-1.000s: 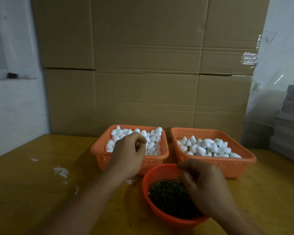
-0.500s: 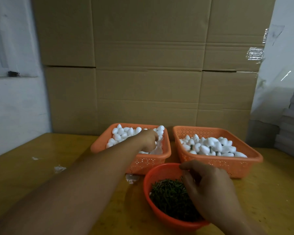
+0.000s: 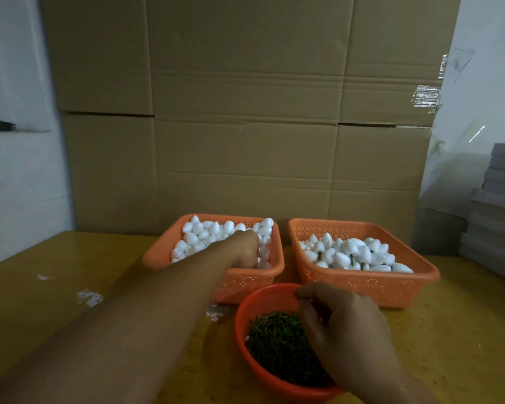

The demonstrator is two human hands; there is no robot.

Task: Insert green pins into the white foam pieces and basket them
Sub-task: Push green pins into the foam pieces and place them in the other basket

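My worktop is a yellow-brown wooden table [image 3: 70, 301]. A round red plastic bowl [image 3: 245, 310] sits on it nearest to me. Beyond the bowl, to its left, stands a rectangular orange perforated plastic basket [image 3: 158, 255]; a second orange perforated basket [image 3: 362, 284] stands beyond the bowl to its right. White crumbs [image 3: 89, 297] lie well left of the bowl, and a white scrap [image 3: 216, 312] lies just beside its left rim.

Green pins [image 3: 277, 342] heaped in bowl [image 3: 245, 310] — foam pieces [image 3: 204, 234] fill baskets [image 3: 158, 258].
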